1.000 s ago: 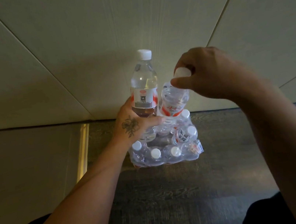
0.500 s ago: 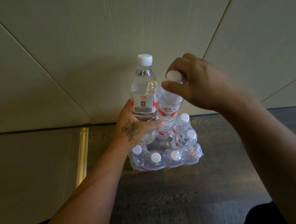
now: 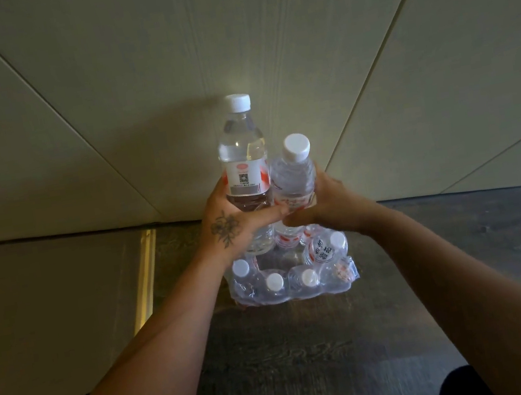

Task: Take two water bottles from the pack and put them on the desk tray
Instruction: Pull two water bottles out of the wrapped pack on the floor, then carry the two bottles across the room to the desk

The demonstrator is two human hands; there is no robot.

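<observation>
Surface: You work above a dark wood-grain floor (image 3: 312, 360); a pale panelled wall (image 3: 226, 32) rises at its far edge.
Pack: The clear shrink-wrapped pack of small white-capped water bottles (image 3: 293, 274) sits near the far edge of the floor, close to the wall. Its film is torn open at the top, far side.
Left hand: Your left hand (image 3: 233, 225) is wrapped around the lower body of the tall clear water bottle with white cap and red-and-white label (image 3: 244, 165). The bottle stands upright, held above the pack.
Right hand: Your right hand (image 3: 325, 207) grasps the second clear water bottle with white cap and red label (image 3: 293, 178) around its lower half. It tilts slightly right, and its base looks level with the pack's open top; whether it is fully free of the film cannot be told.
Contact: The two bottles touch side by side, and your fingers overlap between them.
Tray: No desk tray is in view.
Risk 1: Torn film may snag the second bottle's base and drag the pack along.
Risk 2: Smooth, thin-walled bottles held low may slip or tip during the turn away.
Risk 3: Overlapping fingers may jam when you separate the bottles.
</observation>
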